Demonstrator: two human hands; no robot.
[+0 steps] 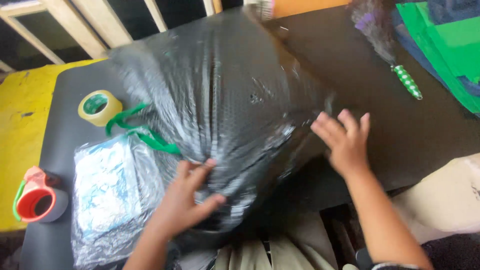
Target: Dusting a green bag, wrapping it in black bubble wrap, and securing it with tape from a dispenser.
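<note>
I saw the dark table (400, 135) carrying everything, and across it lay a big sheet of black bubble wrap (220, 100), billowed up and reaching to the near edge. My left hand (187, 202) pinched its near edge between thumb and fingers, I judged to keep it from sliding. My right hand (345, 142) was flat and spread open on the wrap's right edge, gripping nothing, seemingly smoothing it. To the left lay a clear plastic packet (107, 195) with a green strap (132, 130) partly under the wrap. Beyond sat a roll of tape (99, 106), a red tape dispenser (36, 199), and far right a green dotted handle (407, 81).
</note>
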